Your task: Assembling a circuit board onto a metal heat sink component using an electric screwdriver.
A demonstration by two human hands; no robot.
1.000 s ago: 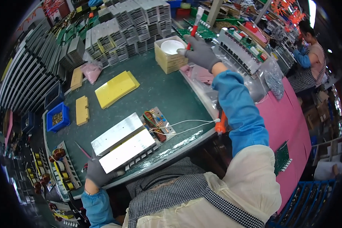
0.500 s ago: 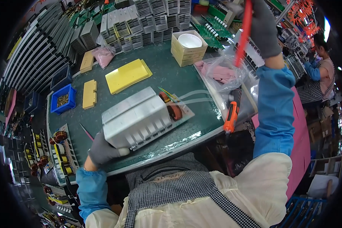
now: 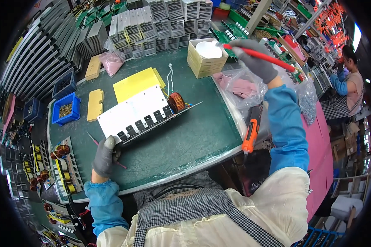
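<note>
My left hand [image 3: 104, 158], in a grey glove, grips the near left corner of a circuit board with a flat metal heatsink [image 3: 132, 111]. Its smooth pale face is turned up, and a row of black transistors [image 3: 147, 120] runs along the near edge. A copper-wound coil [image 3: 177, 102] sits at its right end, with white leads rising behind. My gloved right hand [image 3: 255, 61] is closed around a long red-handled brush [image 3: 276, 62]. The brush's pale tip is at the rim of a white bowl [image 3: 208, 50] set in a cardboard box [image 3: 207, 68].
Yellow sheets [image 3: 132, 84] lie behind the board, with a blue bin of small brass-coloured parts [image 3: 66, 109] to the left. An orange power screwdriver [image 3: 251, 133] rests at the right edge beside pink cloth in plastic [image 3: 239, 86]. Stacked metal heatsinks [image 3: 146, 29] line the back. A co-worker [image 3: 350, 82] sits at right.
The heatsink assembly has been tilted so its flat face with the transistors shows. My right hand has come down and left, bringing the brush from high up to the bowl.
</note>
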